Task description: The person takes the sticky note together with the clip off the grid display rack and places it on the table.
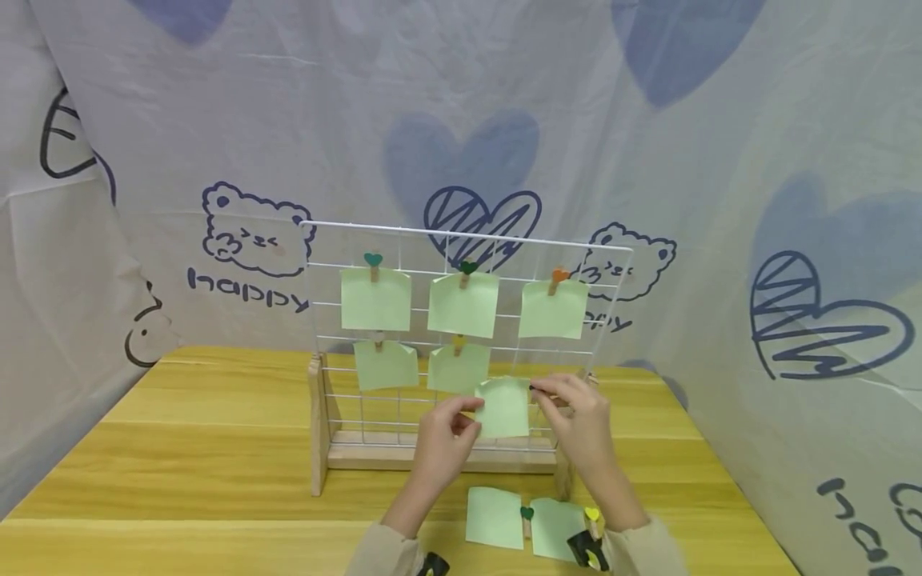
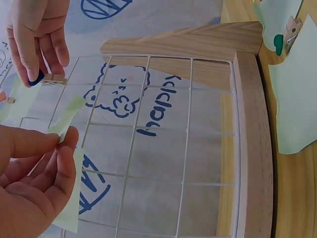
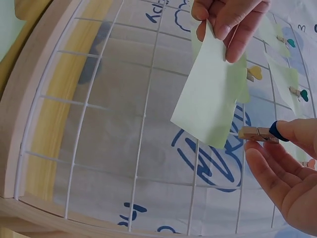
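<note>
My left hand (image 1: 442,438) pinches a pale green paper note (image 1: 504,410) by its left edge, in front of the lower right part of a white wire grid (image 2: 184,148). Beside the note's upper right corner, my right hand (image 1: 580,418) holds a small wooden clothespin (image 3: 257,133) with a dark blue heart between thumb and fingers. In the right wrist view the clothespin's tip points toward the note, with a gap between them. Clipped higher on the grid are several green notes, among them one under an orange-heart clothespin (image 1: 559,280) and one under a yellow-heart clothespin (image 1: 458,346).
The grid stands in a wooden base (image 1: 439,458) on a wood-grain table (image 1: 180,472). Near the front lie two more green notes (image 1: 494,520), a green-heart clothespin (image 1: 527,522) and a yellow-heart clothespin (image 1: 592,518). A printed curtain (image 1: 302,120) hangs behind.
</note>
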Demonstrator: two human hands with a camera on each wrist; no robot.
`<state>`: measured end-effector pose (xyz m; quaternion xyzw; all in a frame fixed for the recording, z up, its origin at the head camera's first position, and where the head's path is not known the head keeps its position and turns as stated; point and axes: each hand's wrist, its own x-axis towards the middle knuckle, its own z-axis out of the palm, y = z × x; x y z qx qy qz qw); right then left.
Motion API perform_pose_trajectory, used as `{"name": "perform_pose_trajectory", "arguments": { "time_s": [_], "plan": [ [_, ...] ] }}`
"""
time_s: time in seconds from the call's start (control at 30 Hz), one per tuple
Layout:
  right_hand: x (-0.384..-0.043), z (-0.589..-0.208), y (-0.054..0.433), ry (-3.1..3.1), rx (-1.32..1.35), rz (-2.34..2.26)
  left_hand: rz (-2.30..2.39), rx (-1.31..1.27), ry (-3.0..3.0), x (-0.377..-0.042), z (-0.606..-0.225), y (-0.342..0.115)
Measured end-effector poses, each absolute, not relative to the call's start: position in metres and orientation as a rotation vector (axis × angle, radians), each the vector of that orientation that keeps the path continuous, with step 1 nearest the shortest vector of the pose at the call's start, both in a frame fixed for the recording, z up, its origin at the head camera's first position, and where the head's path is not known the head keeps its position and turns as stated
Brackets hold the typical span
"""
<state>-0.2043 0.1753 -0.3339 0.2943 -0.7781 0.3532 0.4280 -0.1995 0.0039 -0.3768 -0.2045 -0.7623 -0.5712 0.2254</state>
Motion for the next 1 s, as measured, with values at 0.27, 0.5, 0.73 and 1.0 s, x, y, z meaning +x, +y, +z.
{"name": "perform_pose_trajectory", "arguments": {
  "time_s": [0.27,0.5,0.73,1.0],
  "plan": [
    [-0.202,-0.343,0.17,-1.952,0.719,0.971,-1.606,-0.556,-2.105,-0.197,-0.381,-0.001],
    [-0.202,-0.348,0.167,-1.937,0.719,0.983,-1.61,-0.544,-2.107,-0.193,-0.384,-0.005],
    [-0.19,-0.343,0.157,-1.932,0.719,1.019,-1.616,-0.505,-2.13,-0.191,-0.387,-0.008],
    [-0.187,-0.351,0.152,-1.951,0.68,1.159,-1.621,-0.452,-2.149,-0.19,-0.393,-0.014]
  ]
}}
